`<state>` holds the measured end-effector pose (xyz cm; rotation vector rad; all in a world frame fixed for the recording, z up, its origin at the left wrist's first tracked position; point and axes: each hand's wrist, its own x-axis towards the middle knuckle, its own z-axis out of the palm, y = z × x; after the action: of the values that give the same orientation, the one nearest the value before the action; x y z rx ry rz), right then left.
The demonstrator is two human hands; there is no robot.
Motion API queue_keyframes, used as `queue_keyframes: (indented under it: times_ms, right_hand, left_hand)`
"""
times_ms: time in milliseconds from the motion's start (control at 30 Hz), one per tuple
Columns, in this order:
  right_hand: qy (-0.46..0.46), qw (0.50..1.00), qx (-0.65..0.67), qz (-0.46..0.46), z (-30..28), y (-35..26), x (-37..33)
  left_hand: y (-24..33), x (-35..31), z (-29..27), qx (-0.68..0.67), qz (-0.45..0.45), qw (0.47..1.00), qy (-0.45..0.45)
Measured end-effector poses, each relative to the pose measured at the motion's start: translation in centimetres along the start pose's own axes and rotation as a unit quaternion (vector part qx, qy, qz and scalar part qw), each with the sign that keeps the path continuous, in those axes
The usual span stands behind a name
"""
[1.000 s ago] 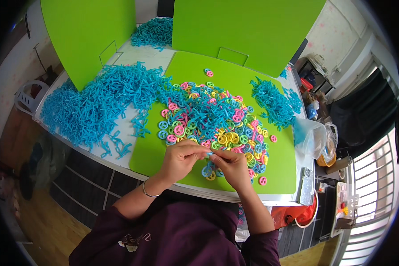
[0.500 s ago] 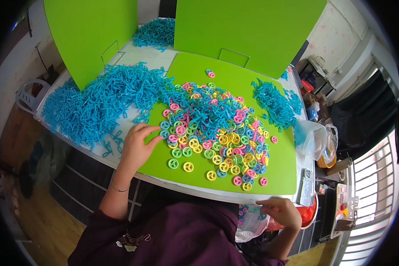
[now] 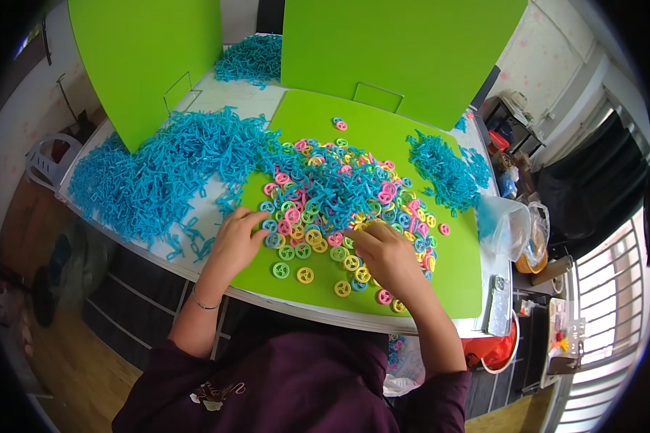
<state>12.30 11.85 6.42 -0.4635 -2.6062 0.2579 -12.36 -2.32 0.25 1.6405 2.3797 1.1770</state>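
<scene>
My left hand (image 3: pixel 238 239) is open at the left edge of a heap of small plastic wheels (image 3: pixel 313 236) in pink, yellow, green and blue. Its thumb and forefinger are apart, close to a blue wheel (image 3: pixel 269 225). My right hand (image 3: pixel 385 254) reaches over the front of the heap with fingers bent together. Its fingertips meet the lower edge of a mound of turquoise plastic clip-like pieces (image 3: pixel 339 189) lying on the wheels; what they hold, if anything, is hidden. Wheels and clips rest on a bright green board (image 3: pixel 451 274).
A large turquoise pile (image 3: pixel 173 162) covers the table's left side; smaller piles lie at the back (image 3: pixel 251 58) and right (image 3: pixel 444 172). Upright green panels (image 3: pixel 404 50) stand behind. Along the right edge are a clear plastic bag (image 3: pixel 505 225) and a phone-like slab (image 3: pixel 498 296). Below sits a red container (image 3: pixel 495 353).
My right hand has come up from beside the bag below the table edge to the heap. My left hand has shifted slightly, staying by the blue wheels.
</scene>
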Motion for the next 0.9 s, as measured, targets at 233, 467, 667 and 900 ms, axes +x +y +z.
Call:
queue_keyframes:
  times_ms: [233,467,667,900]
  right_hand:
    - [0.014,0.990,-0.092,-0.102,3.4,1.1,4.3]
    - [0.125,0.989,0.065,0.041,2.6,1.6,2.9]
    - [0.090,0.988,0.114,0.056,2.5,-0.7,2.0]
    - [0.035,0.999,0.003,-0.032,3.1,-0.2,1.5]
  left_hand:
    - [0.7,0.8,-0.3,-0.045,-0.038,0.998,-0.038]
    - [2.3,0.9,0.2,-0.147,-0.020,0.986,0.079]
    - [5.7,0.9,1.7,-0.399,-0.066,0.914,0.012]
    - [6.5,1.1,2.6,-0.544,-0.119,0.830,-0.044]
